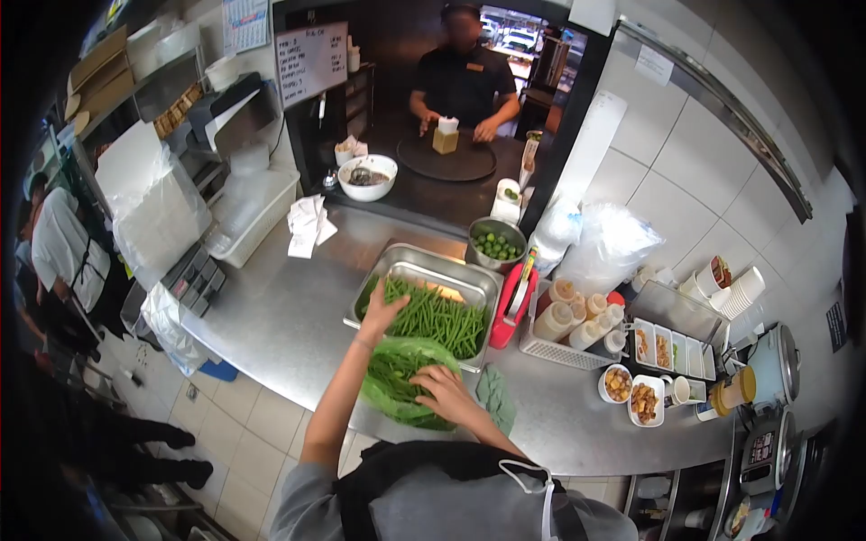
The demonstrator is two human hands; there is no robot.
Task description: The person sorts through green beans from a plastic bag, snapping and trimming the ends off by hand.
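A steel tray holds a heap of green beans. Over the tray's left end reaches my left hand, thumb and fingers apart, touching or just above the beans. In front of the tray sits a green plastic bag with more green beans inside. My right hand is at the bag's mouth, its fingers slightly spread and bent over those beans. Some fingertips are hidden, and no bean shows clearly gripped in either hand.
Right of the tray stand a bowl of green limes, a red tape dispenser and a basket of squeeze bottles. A green cloth lies beside the bag. Beyond the pass window, a person stands behind a round tray.
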